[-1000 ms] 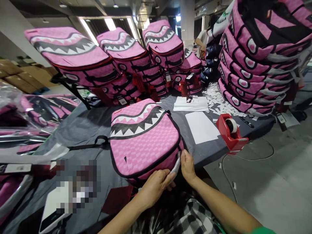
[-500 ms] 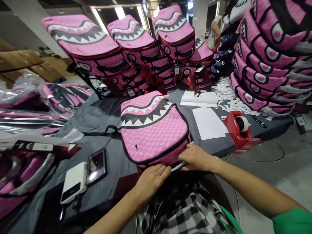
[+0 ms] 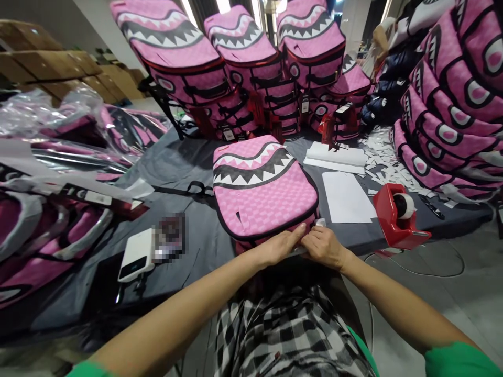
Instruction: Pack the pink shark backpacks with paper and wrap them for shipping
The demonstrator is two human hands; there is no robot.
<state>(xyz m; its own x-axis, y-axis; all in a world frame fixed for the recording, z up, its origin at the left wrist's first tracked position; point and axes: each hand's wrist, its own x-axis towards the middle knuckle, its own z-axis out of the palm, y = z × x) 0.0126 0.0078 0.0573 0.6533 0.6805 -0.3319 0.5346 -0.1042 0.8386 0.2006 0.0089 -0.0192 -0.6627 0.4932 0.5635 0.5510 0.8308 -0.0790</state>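
Note:
A pink backpack (image 3: 263, 191) with a black-and-white shark-mouth print lies face up in front of me. Its near edge meets both hands. My right hand (image 3: 323, 247) is closed on a white paper-like strip (image 3: 320, 222), whose end pokes out above the knuckles. Pressed right beside it, my left hand (image 3: 282, 247) pinches the same strip near the backpack's lower right corner. Most of the strip is hidden by the fingers. A black strap (image 3: 176, 190) trails from the backpack's left side.
Stacked pink backpacks (image 3: 243, 47) line the back. White sheets (image 3: 348, 196), paper scraps and a red tape dispenser (image 3: 398, 217) are on the right, by another stack (image 3: 444, 136). A white power bank (image 3: 137, 254) lies left, near plastic-wrapped bags (image 3: 70, 157). A person stands far behind.
My left hand has slid right along the backpack's near edge, up against my right hand. The strip seen between the hands is now mostly covered. The camera view has shifted.

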